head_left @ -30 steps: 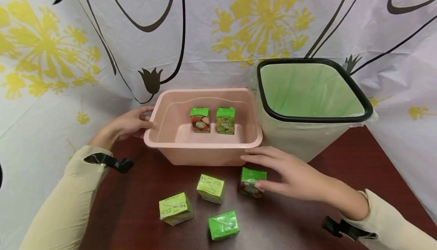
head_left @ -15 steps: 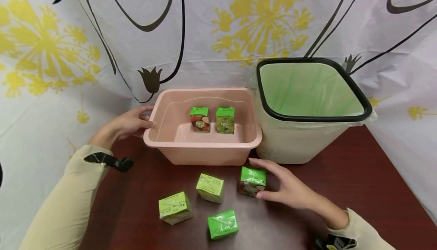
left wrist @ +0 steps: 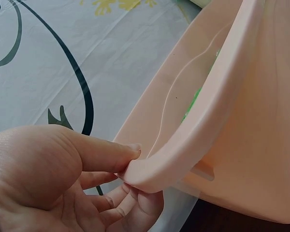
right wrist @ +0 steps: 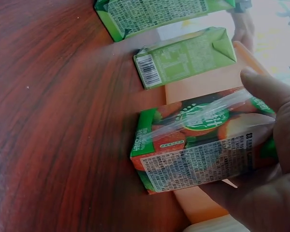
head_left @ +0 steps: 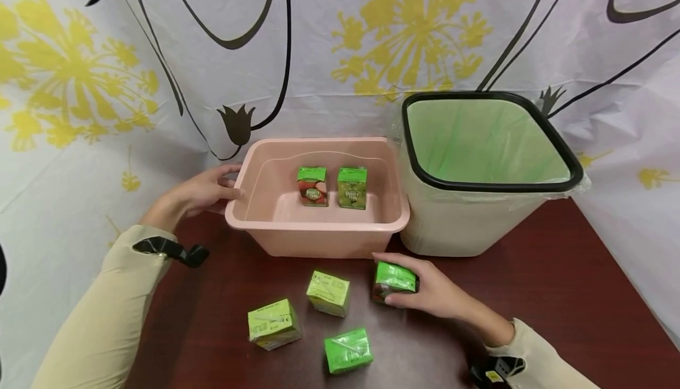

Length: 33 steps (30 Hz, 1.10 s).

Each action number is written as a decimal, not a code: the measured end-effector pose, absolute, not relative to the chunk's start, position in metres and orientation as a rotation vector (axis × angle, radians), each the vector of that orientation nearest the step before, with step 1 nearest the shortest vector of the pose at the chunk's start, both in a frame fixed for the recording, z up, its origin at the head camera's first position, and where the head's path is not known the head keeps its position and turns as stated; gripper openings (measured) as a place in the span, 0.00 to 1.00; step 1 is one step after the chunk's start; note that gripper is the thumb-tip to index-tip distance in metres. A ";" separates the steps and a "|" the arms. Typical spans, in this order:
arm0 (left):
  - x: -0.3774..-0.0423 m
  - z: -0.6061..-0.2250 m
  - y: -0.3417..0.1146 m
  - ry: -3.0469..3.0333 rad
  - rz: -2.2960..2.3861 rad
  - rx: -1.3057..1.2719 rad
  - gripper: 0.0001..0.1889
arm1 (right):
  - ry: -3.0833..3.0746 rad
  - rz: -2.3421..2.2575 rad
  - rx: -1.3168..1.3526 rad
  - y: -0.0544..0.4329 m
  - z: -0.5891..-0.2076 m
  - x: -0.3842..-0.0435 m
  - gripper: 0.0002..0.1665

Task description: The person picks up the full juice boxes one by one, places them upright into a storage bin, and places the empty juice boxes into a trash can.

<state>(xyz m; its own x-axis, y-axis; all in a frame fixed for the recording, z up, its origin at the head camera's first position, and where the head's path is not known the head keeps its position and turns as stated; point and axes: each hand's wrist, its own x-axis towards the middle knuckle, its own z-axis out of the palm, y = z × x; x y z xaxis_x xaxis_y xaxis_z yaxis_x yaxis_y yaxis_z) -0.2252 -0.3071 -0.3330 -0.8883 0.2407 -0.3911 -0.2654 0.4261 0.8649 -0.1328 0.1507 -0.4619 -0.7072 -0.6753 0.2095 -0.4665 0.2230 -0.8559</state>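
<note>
Found left hand (head_left: 199,193) pinching the pink tub (head_left: 324,243) by its left rim, partly hidden behind it from the head. Found right hand (head_left: 432,290) gripping a green-topped carton (head_left: 395,278) just in front of the tub's right corner; could not confirm contact with the bench (head_left: 430,350). From left wrist, made out only green slivers of inner cartons (head_left: 312,186).

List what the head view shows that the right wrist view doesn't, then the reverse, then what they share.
Head only: a red carton with a green top and a green carton inside the pink plastic tub; the black rim of the white bin.

Right wrist only: a black-and-white barcode on a pale green carton.

Both: the right hand gripping a red-and-green carton, the reddish-brown table and part of the tub.
</note>
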 end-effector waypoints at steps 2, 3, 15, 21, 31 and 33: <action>-0.225 -0.333 -0.307 2.222 1.470 -0.020 0.40 | 2.273 -1.487 -1.068 0.149 -0.461 -0.133 0.38; -0.225 -0.333 -0.307 2.222 1.470 -0.017 0.40 | 2.273 -1.483 -1.053 0.148 -0.460 -0.133 0.37; -0.224 -0.334 -0.307 2.223 1.470 -0.019 0.39 | 2.393 -1.354 -0.945 0.144 -0.453 -0.134 0.36; -0.224 -0.334 -0.307 2.220 1.463 -0.021 0.40 | 2.433 -1.303 -0.901 0.147 -0.439 -0.130 0.35; -0.225 -0.332 -0.307 2.236 1.450 -0.035 0.40 | 2.382 -1.270 -0.937 0.156 -0.391 -0.123 0.34; -0.225 -0.332 -0.307 2.240 1.449 -0.032 0.40 | 2.368 -1.259 -0.940 0.157 -0.379 -0.123 0.35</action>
